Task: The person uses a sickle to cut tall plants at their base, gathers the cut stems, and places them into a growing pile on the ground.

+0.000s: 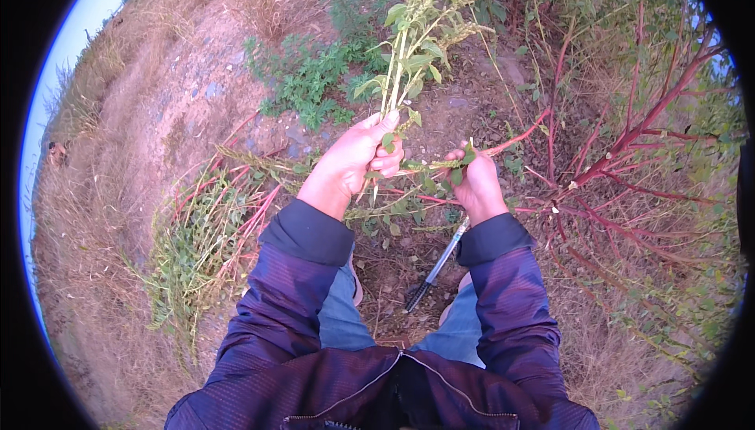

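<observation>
My left hand (360,155) is closed around the pale lower stems of a bunch of leafy green amaranth-like stalks (407,58), whose seed heads point away from me. To its right, my right hand (475,182) grips other thin stems with small leaves and a narrow green seed spike at its fingers. A red stem (519,138) runs out to the right just past that hand. Under my right wrist, a tool with a metal shaft and a dark ribbed end (439,268) lies on the soil between my legs; its upper end is hidden by the wrist.
A pile of cut green plants with red stems (200,235) lies on the ground at left. At right stands a large branching red-stemmed plant (607,164) with cut stubs. Low green weeds (307,76) grow ahead on stony soil, and dry grass (94,241) spreads at far left.
</observation>
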`<control>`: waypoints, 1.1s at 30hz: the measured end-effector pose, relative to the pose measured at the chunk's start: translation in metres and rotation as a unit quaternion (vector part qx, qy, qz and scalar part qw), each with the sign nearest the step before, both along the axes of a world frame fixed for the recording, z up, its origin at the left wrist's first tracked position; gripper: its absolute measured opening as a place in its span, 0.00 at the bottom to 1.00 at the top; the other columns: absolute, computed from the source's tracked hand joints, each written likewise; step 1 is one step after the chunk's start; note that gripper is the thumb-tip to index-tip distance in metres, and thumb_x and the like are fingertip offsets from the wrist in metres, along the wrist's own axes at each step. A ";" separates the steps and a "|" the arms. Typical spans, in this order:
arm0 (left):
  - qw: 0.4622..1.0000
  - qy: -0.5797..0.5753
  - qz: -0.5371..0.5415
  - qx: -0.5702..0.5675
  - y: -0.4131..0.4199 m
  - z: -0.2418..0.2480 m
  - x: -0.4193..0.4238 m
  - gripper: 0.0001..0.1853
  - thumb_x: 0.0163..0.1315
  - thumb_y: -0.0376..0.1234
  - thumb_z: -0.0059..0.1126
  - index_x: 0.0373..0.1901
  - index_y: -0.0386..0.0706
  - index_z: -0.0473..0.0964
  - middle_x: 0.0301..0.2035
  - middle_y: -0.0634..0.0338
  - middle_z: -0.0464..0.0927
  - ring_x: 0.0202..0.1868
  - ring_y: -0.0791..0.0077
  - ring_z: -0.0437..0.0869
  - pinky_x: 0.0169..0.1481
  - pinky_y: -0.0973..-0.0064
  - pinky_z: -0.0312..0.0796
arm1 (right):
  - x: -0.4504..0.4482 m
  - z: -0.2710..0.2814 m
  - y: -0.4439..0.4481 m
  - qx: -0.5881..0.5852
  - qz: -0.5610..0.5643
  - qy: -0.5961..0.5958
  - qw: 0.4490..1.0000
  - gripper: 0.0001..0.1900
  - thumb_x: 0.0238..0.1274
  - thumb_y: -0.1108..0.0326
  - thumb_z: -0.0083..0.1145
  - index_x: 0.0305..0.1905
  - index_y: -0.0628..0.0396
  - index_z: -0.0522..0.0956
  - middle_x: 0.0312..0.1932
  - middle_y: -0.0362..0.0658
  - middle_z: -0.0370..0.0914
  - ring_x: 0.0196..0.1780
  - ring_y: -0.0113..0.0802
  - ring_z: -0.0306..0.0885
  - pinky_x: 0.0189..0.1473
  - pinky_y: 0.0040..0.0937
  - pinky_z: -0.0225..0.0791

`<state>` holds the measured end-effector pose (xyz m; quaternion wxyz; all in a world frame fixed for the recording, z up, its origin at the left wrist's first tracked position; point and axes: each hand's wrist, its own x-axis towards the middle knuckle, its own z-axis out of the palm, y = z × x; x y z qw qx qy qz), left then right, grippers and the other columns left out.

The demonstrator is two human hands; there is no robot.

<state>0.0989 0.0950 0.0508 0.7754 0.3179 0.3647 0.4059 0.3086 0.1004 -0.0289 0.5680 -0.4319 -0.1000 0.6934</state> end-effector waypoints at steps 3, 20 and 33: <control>0.999 0.017 0.052 -0.007 0.002 -0.005 -0.001 0.14 0.70 0.44 0.52 0.41 0.44 0.66 0.24 0.63 0.70 0.23 0.75 0.73 0.27 0.75 0.66 | 0.002 0.001 0.004 0.010 -0.005 0.014 1.000 0.07 0.76 0.66 0.37 0.41 0.54 0.65 0.27 0.38 0.67 0.31 0.32 0.71 0.34 0.35 0.71; 0.871 0.439 -0.167 0.142 -0.011 -0.043 0.039 0.16 0.68 0.41 0.51 0.37 0.34 0.76 0.25 0.54 0.77 0.27 0.67 0.77 0.34 0.67 0.69 | 0.011 0.001 0.009 0.115 0.091 -0.185 0.972 0.07 0.74 0.65 0.45 0.47 0.55 0.64 0.28 0.39 0.67 0.31 0.30 0.71 0.34 0.30 0.69; 0.971 0.235 -0.018 0.026 -0.029 -0.045 0.063 0.14 0.72 0.36 0.43 0.43 0.30 0.66 0.25 0.53 0.74 0.17 0.71 0.77 0.20 0.71 0.69 | 0.014 0.007 0.015 0.140 0.110 -0.251 0.952 0.16 0.72 0.52 0.49 0.47 0.54 0.70 0.30 0.39 0.72 0.29 0.27 0.70 0.32 0.27 0.67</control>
